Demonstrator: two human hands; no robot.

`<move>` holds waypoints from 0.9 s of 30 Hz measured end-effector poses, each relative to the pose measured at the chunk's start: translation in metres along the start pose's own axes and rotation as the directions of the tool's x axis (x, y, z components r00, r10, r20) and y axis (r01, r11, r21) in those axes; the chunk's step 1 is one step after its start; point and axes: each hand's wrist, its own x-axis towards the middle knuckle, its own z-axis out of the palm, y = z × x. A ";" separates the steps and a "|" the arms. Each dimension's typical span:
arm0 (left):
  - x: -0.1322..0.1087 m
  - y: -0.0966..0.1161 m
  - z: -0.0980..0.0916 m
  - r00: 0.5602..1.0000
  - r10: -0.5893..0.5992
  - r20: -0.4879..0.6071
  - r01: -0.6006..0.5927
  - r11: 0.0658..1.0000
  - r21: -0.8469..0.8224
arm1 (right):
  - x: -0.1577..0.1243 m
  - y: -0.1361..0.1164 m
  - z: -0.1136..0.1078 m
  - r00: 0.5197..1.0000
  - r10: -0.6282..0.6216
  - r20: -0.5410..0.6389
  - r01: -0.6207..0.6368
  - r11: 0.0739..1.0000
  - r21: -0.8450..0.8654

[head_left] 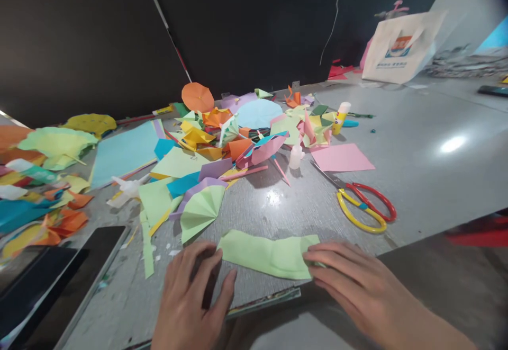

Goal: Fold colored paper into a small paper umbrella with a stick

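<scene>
**Green paper strip (272, 254) spans lower centre of frame**

The left hand (192, 292), lower centre-left, is spread loosely, thumb apart from its fingers, beside the strip's left end. The right hand (353, 281), lower right, rests its fingers on the other end; its thumb is hidden, so I cannot tell whether it pinches. Scissors (340, 182) with 2 handles, 1 red and 1 yellow, lie right of centre.

nothing legible: lettering (391, 65) on the tote bag (421, 40) is blurred.
</scene>
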 end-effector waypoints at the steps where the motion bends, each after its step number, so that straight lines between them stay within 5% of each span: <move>1: 0.000 -0.001 -0.002 1.000 0.005 0.008 -0.004 0.999 -0.035 | -0.001 0.002 -0.004 1.000 -0.024 0.003 0.025 0.999 -0.025; 8: 0.004 -0.006 -0.017 0.980 0.076 0.182 -0.046 0.985 -0.166 | -0.004 0.025 -0.014 0.998 -0.062 -0.025 0.057 0.986 -0.158; 11: 0.007 -0.004 -0.019 0.975 0.092 0.201 -0.053 0.980 -0.192 | 0.000 0.031 -0.003 0.991 0.092 -0.095 -0.110 0.972 -0.206; 13: 0.008 -0.003 -0.019 0.974 0.101 0.202 -0.059 0.977 -0.203 | 0.003 0.031 0.006 0.945 0.280 -0.168 -0.309 0.934 -0.180; 17: 0.008 0.004 -0.014 0.980 0.115 0.161 -0.073 0.967 -0.245 | 0.005 0.016 0.019 0.814 0.578 -0.061 -0.523 0.775 0.355; 20: 0.008 0.012 -0.009 0.985 0.128 0.118 -0.089 0.952 -0.293 | 0.007 -0.004 0.024 0.803 0.576 0.154 -0.474 0.461 0.750; 23: 0.009 0.017 -0.005 0.986 0.130 0.103 -0.090 0.941 -0.328 | 0.016 -0.016 0.029 0.759 0.596 0.262 -0.480 0.239 0.844; 27: 0.011 0.019 -0.003 0.984 0.133 0.122 -0.083 0.932 -0.353 | 0.040 -0.005 0.034 0.776 0.560 0.291 -0.513 0.291 0.807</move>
